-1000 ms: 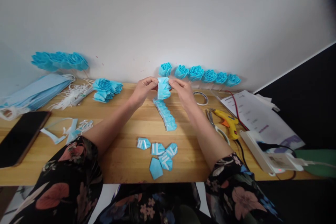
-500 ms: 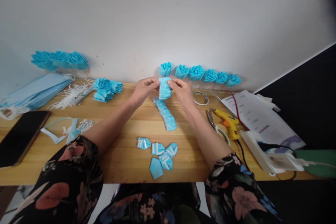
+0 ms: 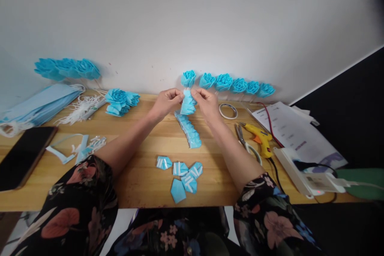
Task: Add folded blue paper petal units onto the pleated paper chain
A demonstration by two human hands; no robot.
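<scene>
Drawn closer together, left fingers (image 3: 179, 97) and right fingers (image 3: 197, 96) pinch the blue strip (image 3: 188, 106) between them by its top.

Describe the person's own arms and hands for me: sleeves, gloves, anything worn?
The black, floral-printed fabric left sleeve and matching right sleeve are loose, ending around the elbows, with coral-pink blooms; the right also shows blue flowers. Both forearms are bare below. The ungloved left hand and ungloved right hand show no visible watch or bracelet.
</scene>
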